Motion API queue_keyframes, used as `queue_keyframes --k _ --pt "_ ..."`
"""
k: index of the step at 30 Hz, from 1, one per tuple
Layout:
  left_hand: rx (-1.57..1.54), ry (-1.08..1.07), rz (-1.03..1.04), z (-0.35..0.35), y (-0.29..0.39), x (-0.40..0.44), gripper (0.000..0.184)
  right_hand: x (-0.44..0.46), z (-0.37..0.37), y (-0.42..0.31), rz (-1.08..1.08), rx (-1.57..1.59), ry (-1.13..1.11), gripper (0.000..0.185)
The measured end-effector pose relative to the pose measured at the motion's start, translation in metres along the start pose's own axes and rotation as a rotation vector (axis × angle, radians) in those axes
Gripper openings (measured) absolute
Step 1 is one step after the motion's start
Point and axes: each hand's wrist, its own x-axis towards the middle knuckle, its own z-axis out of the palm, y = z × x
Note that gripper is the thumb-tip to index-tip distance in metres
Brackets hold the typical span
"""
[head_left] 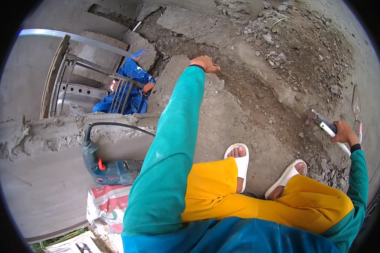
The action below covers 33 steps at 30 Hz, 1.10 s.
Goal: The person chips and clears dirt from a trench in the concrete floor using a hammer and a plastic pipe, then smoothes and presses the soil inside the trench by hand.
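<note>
My left hand point(204, 64) reaches out over the rough concrete beside a shallow dirt channel point(251, 92). Its fingers look curled, and the palm side is hidden, so whatever they may hold does not show. At the right, my right hand point(345, 133) is closed round the dark grip of a hammer point(311, 115), whose rusty head points toward the soil. A white strip or pipe point(344, 148) runs under the same hand; I cannot tell whether it is part of the hammer. Close beyond that hand lies a pointed trowel point(356, 103) against the grey surface.
Broken rubble and soil point(308, 55) pile up at the upper right. A corded power drill point(114, 168) rests on the left ledge near a red-and-white bag point(107, 202). Behind the ledge are a metal sink point(78, 99), a blue tarp point(133, 71) and a metal-barred frame point(57, 76).
</note>
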Motion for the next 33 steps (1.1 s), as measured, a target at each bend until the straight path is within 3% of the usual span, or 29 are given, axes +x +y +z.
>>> queue_keyframes --k 23,28,33 --pt "-0.001 -0.032 -0.036 -0.008 0.004 -0.013 0.080 -0.001 -0.004 -0.006 0.023 0.033 -0.032 0.047" --pt "0.036 -0.044 0.024 0.001 -0.010 0.006 0.093 -0.002 0.000 0.000 0.025 0.034 -0.032 0.045" --pt "0.095 -0.010 -0.053 -0.004 -0.022 -0.001 0.091 0.001 0.002 0.003 -0.007 0.010 -0.022 0.044"
